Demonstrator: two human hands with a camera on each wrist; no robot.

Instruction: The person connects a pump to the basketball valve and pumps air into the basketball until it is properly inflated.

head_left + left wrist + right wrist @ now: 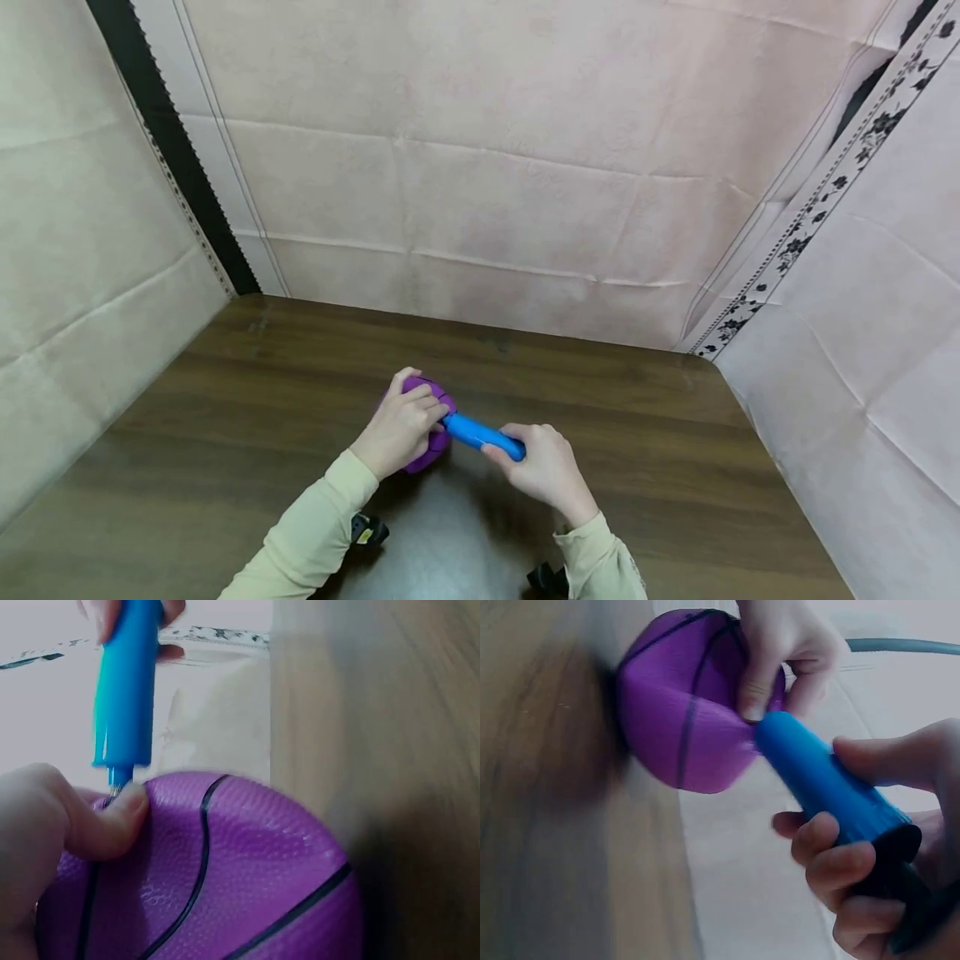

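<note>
A purple ball with black seam lines looks partly deflated, with a dent across its skin in both wrist views. My left hand grips it, and the thumb presses beside the needle. The blue hand pump points at the ball, its thin metal needle meeting the skin next to that thumb. Around the pump's barrel my right hand is curled, and the black handle lies against the palm. Exactly how deep the needle sits is hidden by the left thumb.
Both hands work above a brown wood-grain table. Pale cloth panels rise behind it and on both sides, one with a floral border. Dark wrist devices hang below the cuffs.
</note>
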